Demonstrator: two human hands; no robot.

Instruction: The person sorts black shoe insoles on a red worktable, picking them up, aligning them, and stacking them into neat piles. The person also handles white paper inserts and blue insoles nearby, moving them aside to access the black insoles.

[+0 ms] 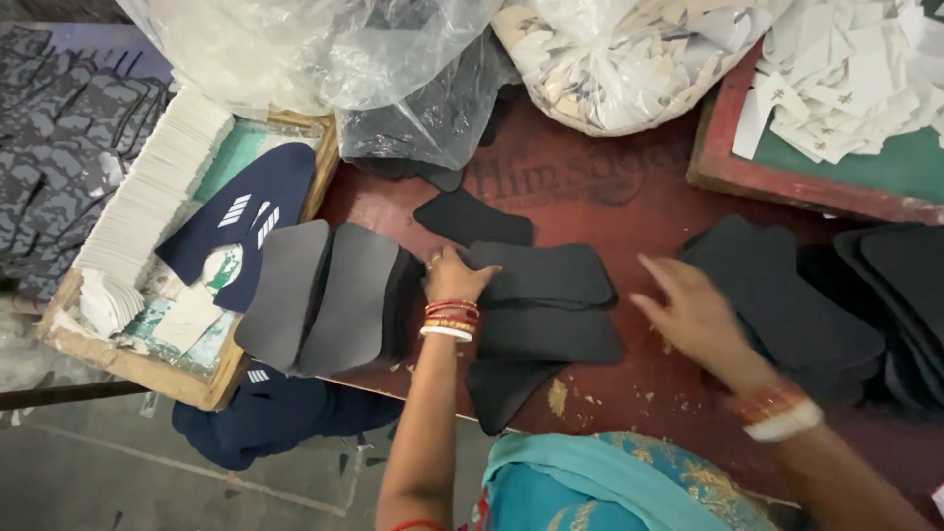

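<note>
Sorting of cut pieces looks to be the step in hand. At nine o'clock a wooden tray (138,366) holds a stack of white cards (147,197) and a navy piece (246,221); two grey pieces (324,295) lean over its edge. Near centre the left hand (454,277) rests palm-down, fingers curled, on a fanned row of black pieces (546,305) lying on the red table (610,211). At three o'clock the right hand (693,310) hovers blurred, fingers loosely spread and gripping nothing, just beside a black pile (787,305). Next move likely calls for pinching one single layer without dragging its neighbours.
</note>
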